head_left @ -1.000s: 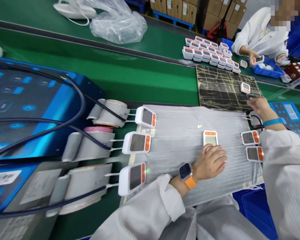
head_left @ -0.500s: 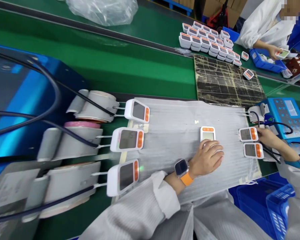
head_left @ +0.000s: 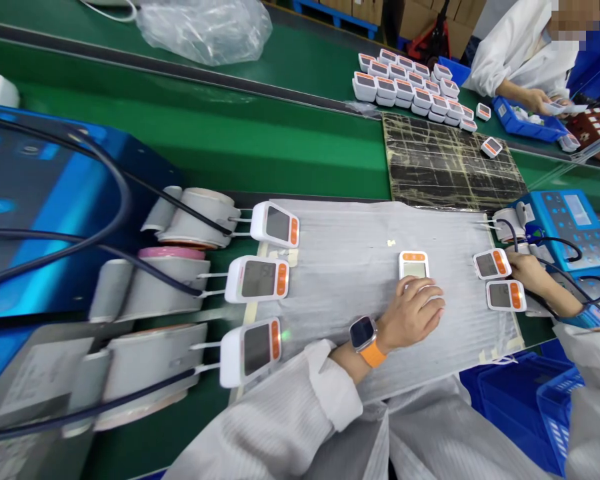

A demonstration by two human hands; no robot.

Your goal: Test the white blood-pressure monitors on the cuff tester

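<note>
Grip closure cannot be determined for either hand: left hand (head_left: 414, 312), fingers bent, overlies a white rectangular orange-buttoned device (head_left: 414, 267) on grey sheeting (head_left: 340, 273); right hand (head_left: 529, 275) adjoins a matching device (head_left: 492, 264).

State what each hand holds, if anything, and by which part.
The left hand covers the lower end of the centre device; grip unclear. The right hand is at the orange-button end of the upper right device; any hold is hidden.
</note>
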